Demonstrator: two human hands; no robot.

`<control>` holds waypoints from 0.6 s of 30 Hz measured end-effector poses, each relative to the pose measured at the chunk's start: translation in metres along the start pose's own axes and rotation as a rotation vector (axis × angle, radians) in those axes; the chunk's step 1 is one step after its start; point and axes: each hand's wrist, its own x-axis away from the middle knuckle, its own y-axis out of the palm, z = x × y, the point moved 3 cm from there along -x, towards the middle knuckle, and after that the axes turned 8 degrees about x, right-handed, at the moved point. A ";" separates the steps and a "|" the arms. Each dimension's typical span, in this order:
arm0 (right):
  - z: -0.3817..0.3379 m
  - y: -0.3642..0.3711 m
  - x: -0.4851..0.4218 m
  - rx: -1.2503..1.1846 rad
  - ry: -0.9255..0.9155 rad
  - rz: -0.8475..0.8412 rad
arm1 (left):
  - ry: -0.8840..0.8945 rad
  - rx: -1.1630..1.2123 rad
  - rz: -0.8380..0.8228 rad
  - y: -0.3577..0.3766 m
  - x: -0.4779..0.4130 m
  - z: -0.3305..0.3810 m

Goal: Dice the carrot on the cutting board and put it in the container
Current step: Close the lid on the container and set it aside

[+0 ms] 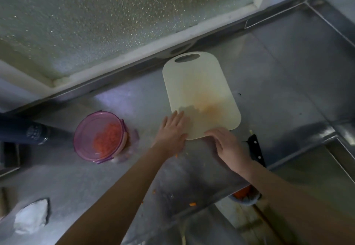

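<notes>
View: head
Carrot (107, 137): diced, orange heap inside round purple container (82, 141), left of the board
Cutting board (199, 83): pale, orange stain, far end at the wall ledge
Left hand (172, 129): flat, fingers together, on the board's left corner
Right hand (228, 144): fingers curled over the board's near edge
Room: knife (256, 149) just right of that hand; counter (288, 71) strip between container and board

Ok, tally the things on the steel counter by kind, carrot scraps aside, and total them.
Cutting board: 1
Purple container: 1
Knife: 1
Dark bottle: 1
White crumpled bag: 1
Total: 5
A dark shape at the left edge is too unclear to count.
</notes>
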 end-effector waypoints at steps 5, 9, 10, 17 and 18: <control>0.022 -0.022 0.038 0.029 0.322 0.092 | 0.092 -0.117 -0.127 0.027 -0.004 0.028; 0.036 -0.034 0.065 0.211 0.612 -0.005 | 0.041 -0.094 -0.118 0.034 -0.006 0.035; 0.040 -0.036 0.072 0.237 0.711 -0.040 | 0.037 -0.095 -0.112 0.034 -0.007 0.036; 0.053 -0.038 0.101 0.273 0.882 -0.237 | 0.041 -0.101 -0.088 0.033 -0.006 0.037; 0.054 -0.039 0.101 0.284 0.853 -0.253 | 0.037 -0.091 -0.078 0.033 -0.006 0.038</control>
